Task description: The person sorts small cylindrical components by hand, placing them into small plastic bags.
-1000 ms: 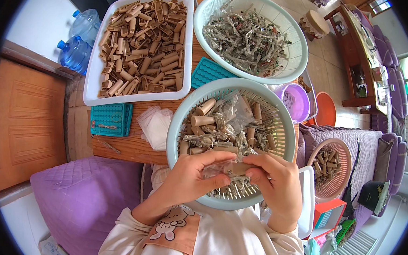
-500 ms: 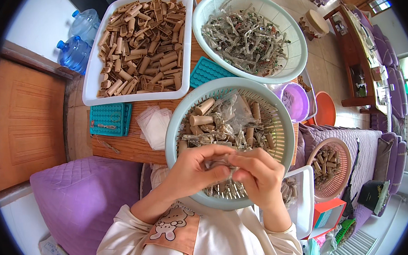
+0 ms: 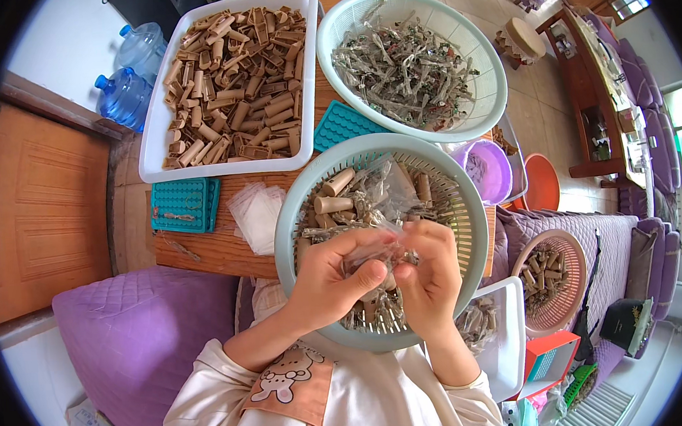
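Note:
A small clear plastic bag (image 3: 369, 256) is held up over the grey-green slotted basket (image 3: 283, 240). My left hand (image 3: 331, 278) is closed on the bag, thumb against the fingers. At the bag's other side my right hand (image 3: 432, 276) grips it, fingers curled in. Glare and fingers partly hide what is inside the bag. Below both hands, the basket holds brown cylindrical pieces (image 3: 333, 205), small clear bags and wire-like bundles. A larger crumpled clear bag (image 3: 396, 194) lies on top of them.
A white tray (image 3: 146, 147) of brown half-shell pieces stands far left, beside a pale green basket (image 3: 498, 102) of bagged parts. Flat clear bags (image 3: 259, 218) and teal trays (image 3: 180, 207) lie on the wooden table. At right are a purple bucket (image 3: 495, 176) and pink basket (image 3: 579, 276).
Both hands have shifted slightly, and the right hand's fingers have lifted upward. More of the clear bag shows between the hands now. The view has tilted a little.

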A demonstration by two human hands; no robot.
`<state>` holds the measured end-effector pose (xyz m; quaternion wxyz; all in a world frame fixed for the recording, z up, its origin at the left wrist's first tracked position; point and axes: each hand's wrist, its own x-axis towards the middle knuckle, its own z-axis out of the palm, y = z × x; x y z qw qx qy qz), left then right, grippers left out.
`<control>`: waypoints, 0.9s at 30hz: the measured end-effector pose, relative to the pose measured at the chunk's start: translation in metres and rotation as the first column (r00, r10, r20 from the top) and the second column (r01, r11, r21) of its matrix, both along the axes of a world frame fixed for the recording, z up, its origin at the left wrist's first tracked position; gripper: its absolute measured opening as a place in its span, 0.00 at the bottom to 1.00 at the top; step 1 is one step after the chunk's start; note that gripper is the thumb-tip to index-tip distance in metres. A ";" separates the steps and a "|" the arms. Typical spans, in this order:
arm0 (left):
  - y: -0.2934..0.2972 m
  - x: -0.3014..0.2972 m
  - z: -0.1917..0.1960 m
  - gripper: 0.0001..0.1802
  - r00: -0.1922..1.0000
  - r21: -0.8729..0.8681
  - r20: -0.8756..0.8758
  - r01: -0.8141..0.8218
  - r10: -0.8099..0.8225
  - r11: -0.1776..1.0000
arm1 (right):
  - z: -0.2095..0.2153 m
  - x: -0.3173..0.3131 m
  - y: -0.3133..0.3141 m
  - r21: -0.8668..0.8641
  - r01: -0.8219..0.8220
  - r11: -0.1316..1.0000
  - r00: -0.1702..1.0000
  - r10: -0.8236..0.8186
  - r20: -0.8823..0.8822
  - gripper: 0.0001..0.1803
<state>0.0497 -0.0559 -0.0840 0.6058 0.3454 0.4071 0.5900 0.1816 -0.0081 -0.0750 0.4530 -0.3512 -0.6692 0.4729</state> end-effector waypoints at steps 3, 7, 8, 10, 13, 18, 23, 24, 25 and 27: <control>0.002 0.002 0.001 0.18 0.996 0.083 0.037 -0.083 0.080 0.993 | 0.007 -0.011 -0.004 -0.226 0.072 0.971 0.983 -0.108 -0.151 0.13; -0.001 0.006 -0.002 0.19 0.996 0.152 0.035 -0.091 0.087 0.984 | -0.004 -0.001 -0.002 -0.103 -0.101 0.990 0.993 0.107 0.051 0.15; 0.000 0.008 -0.003 0.20 0.992 0.189 0.010 -0.123 0.124 0.974 | -0.003 -0.001 -0.003 -0.102 -0.095 0.990 0.994 0.100 0.050 0.15; 0.002 0.008 0.000 0.21 0.975 0.223 -0.006 -0.215 0.222 0.951 | -0.002 -0.003 -0.004 -0.155 -0.023 0.988 0.999 0.027 0.027 0.14; 0.004 -0.007 0.003 0.22 0.808 0.471 -0.292 -0.345 0.512 0.812 | 0.000 0.004 -0.002 -0.131 -0.059 0.990 0.994 0.070 0.081 0.13; 0.001 -0.014 0.024 0.14 0.107 0.802 -0.593 0.165 0.798 0.574 | 0.009 0.005 -0.008 -0.168 -0.110 0.980 0.986 0.129 0.106 0.17; 0.007 -0.015 0.027 0.17 0.162 0.651 -0.759 0.204 0.630 0.731 | 0.017 0.005 -0.006 0.162 -0.164 0.973 0.934 0.101 0.342 0.16; 0.007 -0.015 0.026 0.17 0.161 0.651 -0.759 0.203 0.631 0.732 | 0.017 0.005 -0.005 0.229 -0.182 0.956 0.913 0.078 0.401 0.15; 0.008 -0.015 0.025 0.15 0.190 0.641 -0.768 0.210 0.612 0.739 | 0.017 0.004 -0.005 0.229 -0.183 0.956 0.913 0.079 0.399 0.15; 0.012 -0.018 0.025 0.14 0.219 0.630 -0.776 0.217 0.592 0.746 | 0.019 0.003 -0.004 0.358 -0.209 0.910 0.873 0.009 0.488 0.14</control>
